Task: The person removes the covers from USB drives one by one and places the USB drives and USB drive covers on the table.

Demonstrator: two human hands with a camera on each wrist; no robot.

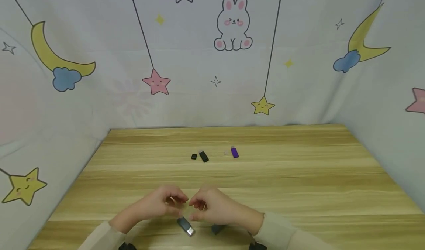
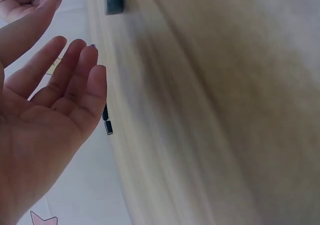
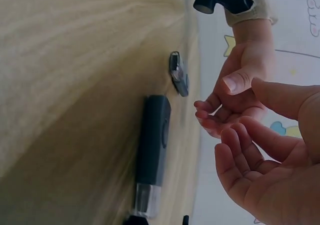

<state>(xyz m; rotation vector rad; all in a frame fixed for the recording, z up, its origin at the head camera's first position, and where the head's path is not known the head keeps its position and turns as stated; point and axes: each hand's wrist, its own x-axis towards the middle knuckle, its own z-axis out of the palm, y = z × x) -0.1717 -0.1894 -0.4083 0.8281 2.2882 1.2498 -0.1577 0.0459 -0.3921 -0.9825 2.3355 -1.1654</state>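
My left hand (image 1: 165, 203) and my right hand (image 1: 216, 207) hover just over the near part of the table, fingertips facing each other with a small gap. Both have loosely bent fingers and hold nothing. Below them lies a dark grey USB stick (image 1: 185, 226), its metal plug toward me. A second dark USB stick (image 1: 217, 229) lies partly hidden under my right hand and wrist. In the right wrist view this nearer stick (image 3: 153, 140) shows a shiny end, and the other stick (image 3: 178, 74) lies beyond it. Neither hand touches them.
Farther back on the wooden table (image 1: 282, 176) lie a black USB stick (image 1: 204, 156), a small black cap (image 1: 194, 156), a purple USB stick (image 1: 234, 152) and a small clear piece (image 1: 226, 153). A patterned cloth (image 1: 196, 106) stands behind and at both sides.
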